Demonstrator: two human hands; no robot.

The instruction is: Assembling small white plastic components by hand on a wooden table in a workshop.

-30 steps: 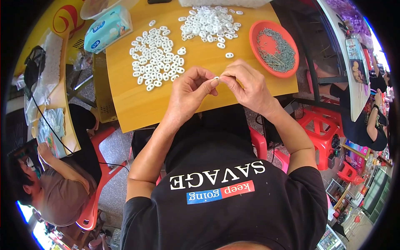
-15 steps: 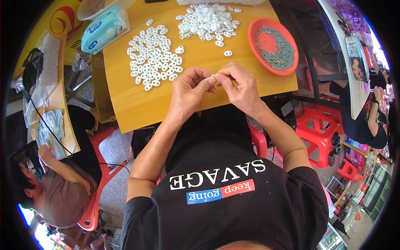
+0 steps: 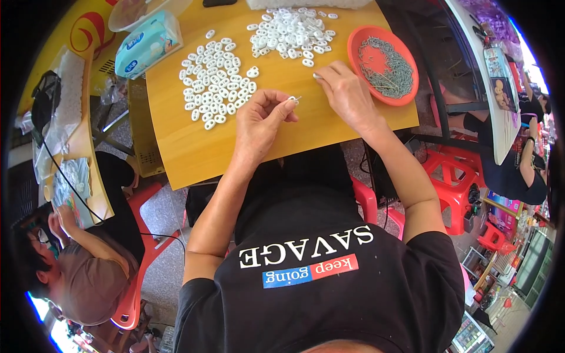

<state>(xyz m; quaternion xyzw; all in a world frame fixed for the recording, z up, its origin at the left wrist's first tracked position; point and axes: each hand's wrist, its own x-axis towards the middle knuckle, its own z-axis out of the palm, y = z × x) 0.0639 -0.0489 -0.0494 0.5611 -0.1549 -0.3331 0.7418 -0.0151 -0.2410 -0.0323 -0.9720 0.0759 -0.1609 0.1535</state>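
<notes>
Near the table's front edge, my left hand [image 3: 263,116] pinches a small white oval plastic piece [image 3: 292,100] between thumb and fingers. A thin metal screw [image 3: 298,98] sticks out of it to the right. Further right, my right hand [image 3: 355,100] reaches forward with its fingertips closed on another white oval piece [image 3: 316,76] at the table top; most of that piece is hidden. Left of my hands, many white two-holed pieces [image 3: 219,76] lie spread in one layer. A heaped pile of similar pieces [image 3: 288,32] lies beyond my hands.
An orange-red bowl [image 3: 356,50] of grey screws [image 3: 388,67] stands at the right of the yellow table [image 3: 176,159]. A blue tissue pack [image 3: 147,44] sits at the far left corner. Red stools [image 3: 450,176] stand to the right; a person [image 3: 88,265] sits at the left.
My hands have parted. The right hand has moved forward onto the lone white piece; the left hand has stayed near its place, keeping the piece with the screw.
</notes>
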